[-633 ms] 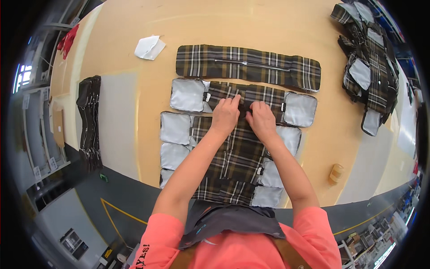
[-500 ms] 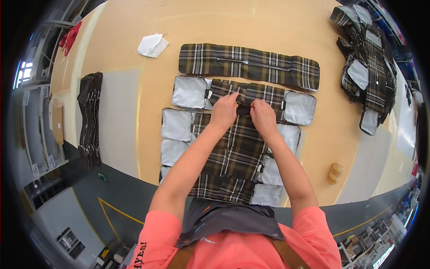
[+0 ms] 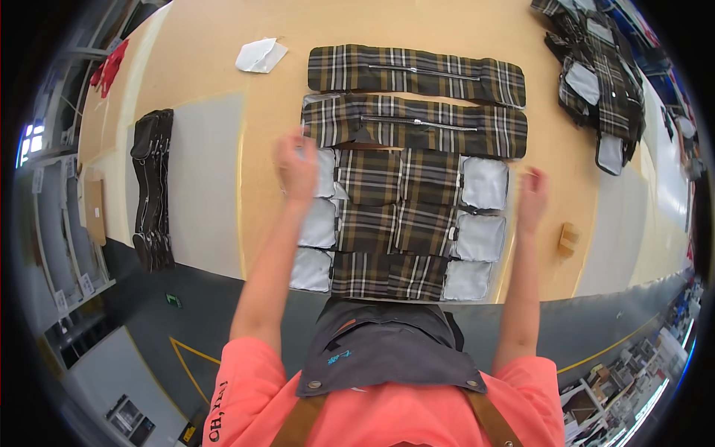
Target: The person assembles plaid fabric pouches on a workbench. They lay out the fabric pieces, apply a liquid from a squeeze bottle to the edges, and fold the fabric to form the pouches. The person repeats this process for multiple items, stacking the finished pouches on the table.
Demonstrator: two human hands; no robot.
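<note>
Two long plaid fabric strips with zippers lie across the table, the farther strip above the nearer strip. A little silver lining shows at the nearer strip's left end. Beside that end is my left hand, blurred, so its grip is unclear. My right hand hovers off the right side of the pieces, fingers loosely apart and holding nothing. Closer to me, several plaid pieces lie in rows with silver-grey square end panels at both sides. My left forearm passes in front of some left panels.
Stacked black zippered strips lie at the table's left. A white folded scrap is at the far left. More plaid pieces are heaped at the far right, and a small amber object sits near the right front edge.
Both hands have come away from the middle of the second piece and spread to either side. That piece now shows its zippered plaid face, covering its silver end panels almost entirely.
</note>
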